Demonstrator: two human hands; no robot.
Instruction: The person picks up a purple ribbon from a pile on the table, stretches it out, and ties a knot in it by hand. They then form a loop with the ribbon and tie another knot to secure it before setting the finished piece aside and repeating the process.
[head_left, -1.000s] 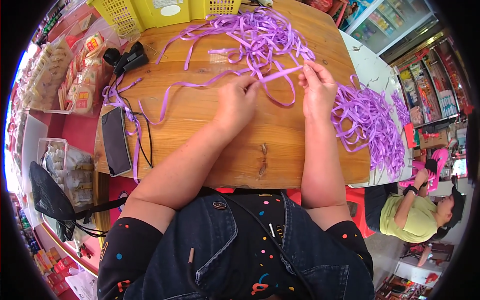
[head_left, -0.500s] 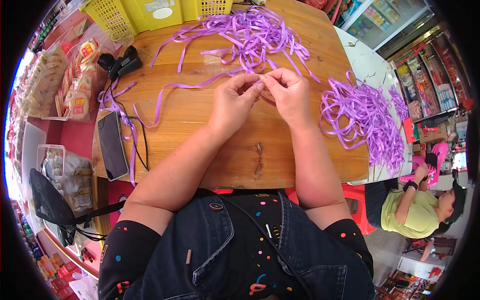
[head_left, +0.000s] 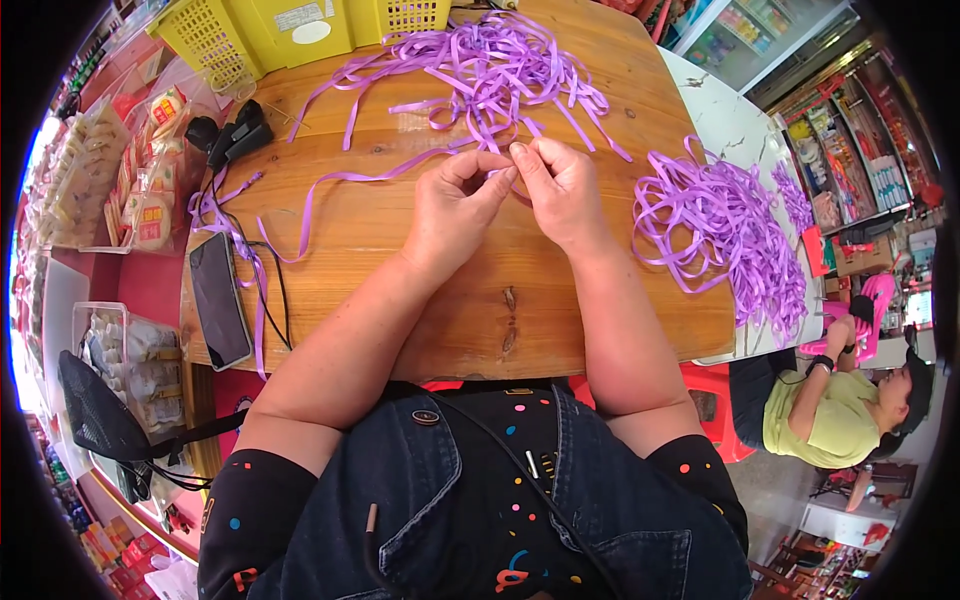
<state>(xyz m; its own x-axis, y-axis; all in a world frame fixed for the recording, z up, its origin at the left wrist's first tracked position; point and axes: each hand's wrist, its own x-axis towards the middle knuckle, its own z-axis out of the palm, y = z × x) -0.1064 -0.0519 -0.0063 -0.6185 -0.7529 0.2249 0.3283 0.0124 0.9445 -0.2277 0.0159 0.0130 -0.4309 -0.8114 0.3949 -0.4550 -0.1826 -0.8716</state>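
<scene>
Both hands meet over the middle of the wooden worktop. The left hand and the right hand are close together, fingertips almost touching, and each pinches the same purple ribbon strip, which runs from the fingers away to the left across the wood. What exactly the fingers form there — a loop or a fold — is too small to tell.

To do this step well, I think the strip should be kept flat and not twisted between the thumbs, with the long tail left free so it does not catch the black cable beside the phone. The loose ribbon pile lies just behind the hands, and a second heap of ribbon is on the right — better to keep the working strip apart from both.
</scene>
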